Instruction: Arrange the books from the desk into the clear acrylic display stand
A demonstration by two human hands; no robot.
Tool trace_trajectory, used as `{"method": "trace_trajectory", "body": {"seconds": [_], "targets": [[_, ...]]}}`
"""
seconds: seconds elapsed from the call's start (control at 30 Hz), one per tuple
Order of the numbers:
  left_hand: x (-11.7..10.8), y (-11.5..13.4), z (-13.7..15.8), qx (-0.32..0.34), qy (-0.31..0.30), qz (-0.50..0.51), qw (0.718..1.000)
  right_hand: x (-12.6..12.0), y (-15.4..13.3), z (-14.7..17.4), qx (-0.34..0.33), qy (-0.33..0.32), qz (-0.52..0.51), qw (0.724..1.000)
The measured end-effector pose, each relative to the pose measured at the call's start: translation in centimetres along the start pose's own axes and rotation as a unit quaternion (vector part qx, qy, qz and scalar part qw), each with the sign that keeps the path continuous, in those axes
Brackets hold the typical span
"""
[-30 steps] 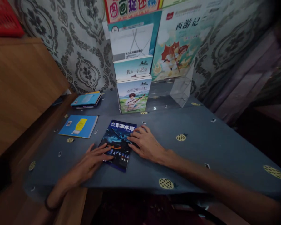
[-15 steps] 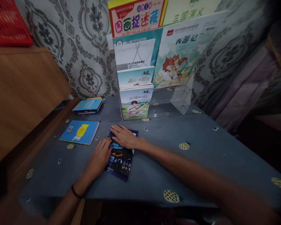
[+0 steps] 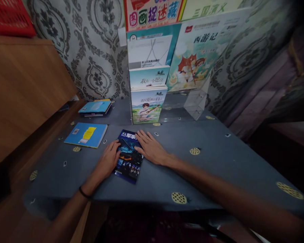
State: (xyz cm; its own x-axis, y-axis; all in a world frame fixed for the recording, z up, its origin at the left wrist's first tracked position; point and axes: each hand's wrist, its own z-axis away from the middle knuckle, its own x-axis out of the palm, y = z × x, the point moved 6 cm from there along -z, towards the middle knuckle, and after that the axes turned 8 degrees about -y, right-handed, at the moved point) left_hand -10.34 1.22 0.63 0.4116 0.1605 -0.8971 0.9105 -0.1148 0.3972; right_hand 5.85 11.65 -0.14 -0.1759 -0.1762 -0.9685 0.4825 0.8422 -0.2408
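Note:
A dark blue magazine (image 3: 129, 166) lies flat on the tablecloth in front of me, its cover showing night scenes in blue and orange. What looks like a thin dark pen-like shape crosses the cover's upper half; I cannot tell if it is printed. My left hand (image 3: 107, 158) rests at the magazine's left edge, fingers extended with the tips touching the cover. On the right edge lies my right hand (image 3: 152, 148), palm down, fingers stretched out over the cover. Neither hand grips anything. A dark band circles my left wrist.
A blue book (image 3: 84, 135) lies to the left, and a small stack of books (image 3: 95, 108) is behind it. Ahead, a clear book rack (image 3: 196, 104) holds several upright books, one with a guitar player (image 3: 148, 106) in front. A wooden cabinet (image 3: 27, 84) carries a red basket (image 3: 10, 20).
My right hand has slid right across the magazine to its right edge, uncovering the upper cover. My left hand stays at the left edge. The view has tilted down slightly.

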Motion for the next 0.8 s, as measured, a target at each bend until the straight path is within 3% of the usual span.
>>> {"method": "trace_trajectory", "body": {"seconds": [0.2, 0.37, 0.6, 0.7, 0.8], "targets": [[-0.2, 0.2, -0.1, 0.007, 0.005, 0.002, 1.000, 0.8, -5.7, 5.4, -0.092, -0.051, -0.019, 0.994], [-0.2, 0.1, 0.1, 0.010, 0.012, 0.001, 1.000, 1.2, -10.3, 8.5, -0.202, -0.118, -0.092, 0.968], [-1.1, 0.7, -0.3, -0.033, 0.041, -0.114, 0.992, -1.2, -10.8, 9.5, -0.271, -0.157, -0.189, 0.931], [-1.5, 0.2, -1.8, -0.105, -0.006, -0.110, 0.988, -1.8, -10.7, 9.6, -0.271, -0.143, -0.209, 0.929], [-1.3, -0.9, -3.2, -0.177, -0.070, -0.015, 0.982, -2.1, -10.7, 9.7, -0.272, -0.144, -0.210, 0.928]]}}
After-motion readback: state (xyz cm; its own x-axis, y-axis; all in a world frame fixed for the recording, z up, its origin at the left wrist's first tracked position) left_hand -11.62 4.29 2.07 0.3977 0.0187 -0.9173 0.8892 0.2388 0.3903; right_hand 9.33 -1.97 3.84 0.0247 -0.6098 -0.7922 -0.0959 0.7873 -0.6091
